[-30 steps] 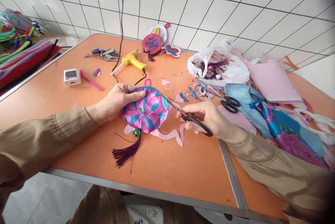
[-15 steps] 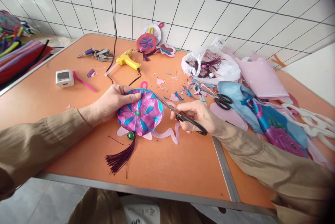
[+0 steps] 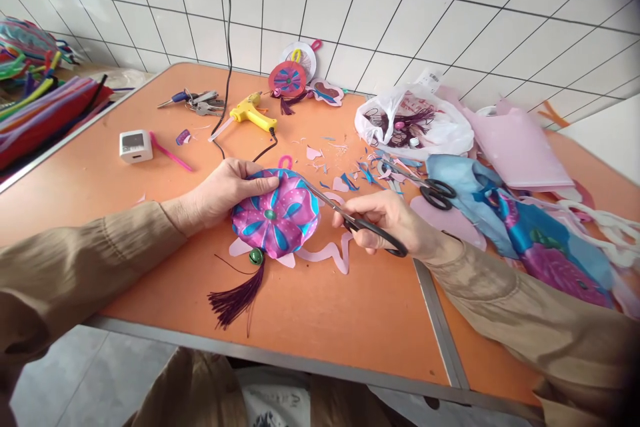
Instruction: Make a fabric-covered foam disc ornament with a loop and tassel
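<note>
My left hand [image 3: 233,190] pinches the upper left edge of a round pink and blue fabric ornament [image 3: 293,230], thumb on its face. A green bead marks the ornament's centre, and a pink loop [image 3: 285,162] sticks up from its top. From its bottom hang a green bell [image 3: 257,256] and a dark purple tassel [image 3: 237,300]. Black-handled scissors [image 3: 373,230] are in my right hand [image 3: 377,214], fingers closed round the handles. Their blades reach the ornament's upper right edge; whether they touch the fabric I cannot tell. Pink paper offcuts [image 3: 323,254] lie beneath the ornament.
Beyond my hands are a yellow glue gun [image 3: 253,114] with its cord, keys [image 3: 203,102], a white charger [image 3: 135,146] and finished-looking ornaments [image 3: 287,79]. To the right lie a second pair of scissors [image 3: 437,194], a plastic bag [image 3: 445,127], fabric [image 3: 555,247] and scraps.
The whole scene has shifted slightly to the right in view. Both hands keep their grips, and the scissors stay at the ornament's upper right edge.
</note>
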`<move>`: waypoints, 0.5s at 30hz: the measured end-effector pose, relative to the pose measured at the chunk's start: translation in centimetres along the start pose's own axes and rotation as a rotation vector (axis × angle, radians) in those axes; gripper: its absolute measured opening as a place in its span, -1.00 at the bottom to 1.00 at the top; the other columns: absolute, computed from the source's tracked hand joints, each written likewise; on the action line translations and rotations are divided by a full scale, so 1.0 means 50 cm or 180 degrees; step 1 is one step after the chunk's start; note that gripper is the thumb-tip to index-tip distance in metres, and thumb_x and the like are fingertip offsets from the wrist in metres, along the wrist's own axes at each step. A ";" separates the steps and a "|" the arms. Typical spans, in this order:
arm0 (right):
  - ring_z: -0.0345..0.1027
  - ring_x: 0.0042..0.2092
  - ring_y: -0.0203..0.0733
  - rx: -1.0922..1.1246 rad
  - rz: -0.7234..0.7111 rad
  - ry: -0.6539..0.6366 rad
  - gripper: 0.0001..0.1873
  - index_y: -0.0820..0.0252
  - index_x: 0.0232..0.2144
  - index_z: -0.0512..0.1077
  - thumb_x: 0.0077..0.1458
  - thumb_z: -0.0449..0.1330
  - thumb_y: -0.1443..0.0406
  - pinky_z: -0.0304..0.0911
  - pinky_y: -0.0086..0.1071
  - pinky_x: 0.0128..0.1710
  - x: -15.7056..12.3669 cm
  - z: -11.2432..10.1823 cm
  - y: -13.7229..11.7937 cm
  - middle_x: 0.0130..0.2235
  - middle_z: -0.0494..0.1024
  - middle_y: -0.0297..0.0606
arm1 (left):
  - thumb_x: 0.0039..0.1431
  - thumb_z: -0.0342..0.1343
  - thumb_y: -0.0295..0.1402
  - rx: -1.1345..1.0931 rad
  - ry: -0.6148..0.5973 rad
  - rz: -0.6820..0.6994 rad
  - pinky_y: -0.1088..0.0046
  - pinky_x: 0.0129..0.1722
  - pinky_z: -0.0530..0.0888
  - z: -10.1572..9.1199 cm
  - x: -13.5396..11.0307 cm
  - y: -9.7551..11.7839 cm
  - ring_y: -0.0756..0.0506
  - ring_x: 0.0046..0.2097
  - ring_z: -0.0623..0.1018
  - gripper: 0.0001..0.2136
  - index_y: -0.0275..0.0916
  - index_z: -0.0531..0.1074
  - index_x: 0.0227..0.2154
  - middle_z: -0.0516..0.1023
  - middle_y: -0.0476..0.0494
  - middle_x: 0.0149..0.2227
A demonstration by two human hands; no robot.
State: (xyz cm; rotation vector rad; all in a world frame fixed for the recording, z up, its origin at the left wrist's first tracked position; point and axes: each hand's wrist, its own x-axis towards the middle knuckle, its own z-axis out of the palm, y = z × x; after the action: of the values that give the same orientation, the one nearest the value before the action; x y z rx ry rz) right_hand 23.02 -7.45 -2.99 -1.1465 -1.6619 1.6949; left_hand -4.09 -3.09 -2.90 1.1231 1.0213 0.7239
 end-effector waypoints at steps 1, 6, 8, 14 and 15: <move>0.20 -0.54 -0.44 -0.0014 0.0009 0.0006 -0.39 0.32 -0.27 0.52 -0.14 0.48 -0.07 0.29 -0.53 -0.58 0.000 0.000 0.000 -0.54 0.32 -0.46 | -0.29 0.53 -0.18 -0.0011 0.0008 -0.0006 0.55 -0.63 0.35 0.001 0.000 0.000 0.01 -0.61 0.45 -0.65 -0.34 0.55 -0.62 0.57 -0.13 -0.61; 0.20 -0.56 -0.44 -0.0092 0.0067 0.0010 -0.39 0.29 -0.30 0.51 -0.18 0.49 -0.09 0.24 -0.52 -0.59 0.001 0.000 -0.003 -0.56 0.31 -0.47 | -0.21 0.50 -0.22 -0.0015 0.0030 0.0001 0.54 -0.61 0.38 0.001 -0.002 0.000 0.01 -0.61 0.45 -0.69 -0.34 0.54 -0.61 0.56 -0.12 -0.61; 0.21 -0.56 -0.44 -0.0116 0.0096 0.0031 -0.37 0.29 -0.30 0.51 -0.20 0.49 -0.10 0.23 -0.52 -0.59 0.001 0.001 -0.004 -0.55 0.30 -0.47 | -0.19 0.49 -0.23 0.0005 0.0027 0.0007 0.54 -0.61 0.38 0.002 -0.003 0.000 0.02 -0.62 0.44 -0.70 -0.34 0.54 -0.62 0.54 -0.11 -0.62; 0.20 -0.55 -0.44 -0.0202 0.0093 0.0105 -0.38 0.29 -0.32 0.52 -0.20 0.49 -0.11 0.25 -0.52 -0.59 0.000 0.002 -0.005 -0.52 0.31 -0.44 | -0.28 0.53 -0.21 -0.0007 0.0044 0.0023 0.56 -0.64 0.33 0.004 -0.004 0.000 0.03 -0.63 0.42 -0.67 -0.33 0.53 -0.64 0.53 -0.09 -0.64; 0.20 -0.54 -0.45 -0.0213 0.0092 0.0111 -0.38 0.29 -0.32 0.52 -0.20 0.49 -0.11 0.25 -0.53 -0.60 0.000 0.002 -0.005 -0.52 0.31 -0.43 | -0.30 0.53 -0.20 -0.0014 0.0048 0.0018 0.57 -0.64 0.33 0.004 -0.004 0.000 0.04 -0.63 0.41 -0.66 -0.33 0.53 -0.65 0.53 -0.08 -0.64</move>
State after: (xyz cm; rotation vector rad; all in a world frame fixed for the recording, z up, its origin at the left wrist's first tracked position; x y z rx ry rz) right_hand 22.88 -7.49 -2.77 -1.2302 -1.7000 1.6384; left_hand -3.98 -3.32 -2.82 1.1185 1.0292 0.7398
